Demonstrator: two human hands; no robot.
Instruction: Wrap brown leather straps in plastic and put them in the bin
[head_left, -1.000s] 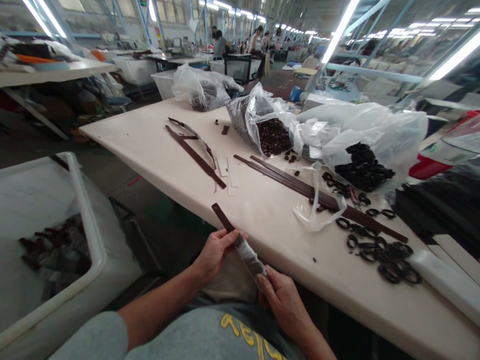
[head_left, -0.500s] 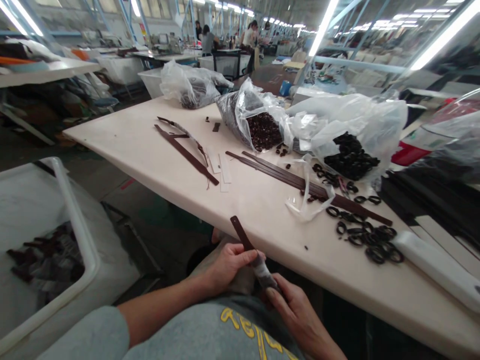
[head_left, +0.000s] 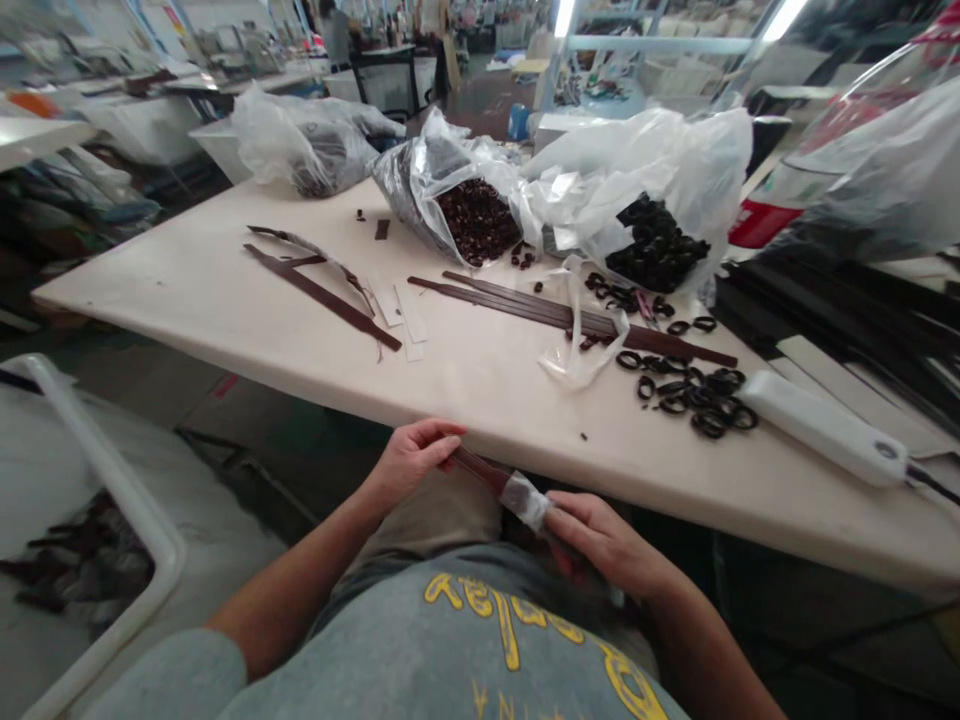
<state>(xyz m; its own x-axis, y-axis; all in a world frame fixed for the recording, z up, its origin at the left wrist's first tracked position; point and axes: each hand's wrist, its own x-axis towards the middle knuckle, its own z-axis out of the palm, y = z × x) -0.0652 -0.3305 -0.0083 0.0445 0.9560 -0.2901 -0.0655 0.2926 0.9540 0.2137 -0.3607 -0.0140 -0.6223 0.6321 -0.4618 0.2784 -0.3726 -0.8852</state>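
In front of my lap, a brown strap [head_left: 484,472] runs from one hand to the other at a slant. My left hand [head_left: 412,462] pinches its upper left end between thumb and fingers, near the table edge. Clear plastic wrap [head_left: 525,500] covers the strap's lower right part. Around that wrapped part my right hand [head_left: 600,540] is closed, hiding the far end. Longer brown straps [head_left: 525,308] lie flat on the table [head_left: 480,400] beyond my hands. Further left rests another brown strap [head_left: 322,295] with a thinner, curved one beside it.
Plastic bags of small brown pieces [head_left: 480,222] and black loops [head_left: 656,245] stand at the back. Loose black loops [head_left: 697,395] lie at the right, beside a white handled tool [head_left: 825,425] with a cord. A white bin [head_left: 161,530] holding dark pieces stands left, below the table.
My left hand has shifted up and left, to the strap's end. The strap now lies more level, and my right hand still grips the wrapped part. The view has tilted down and turned right.
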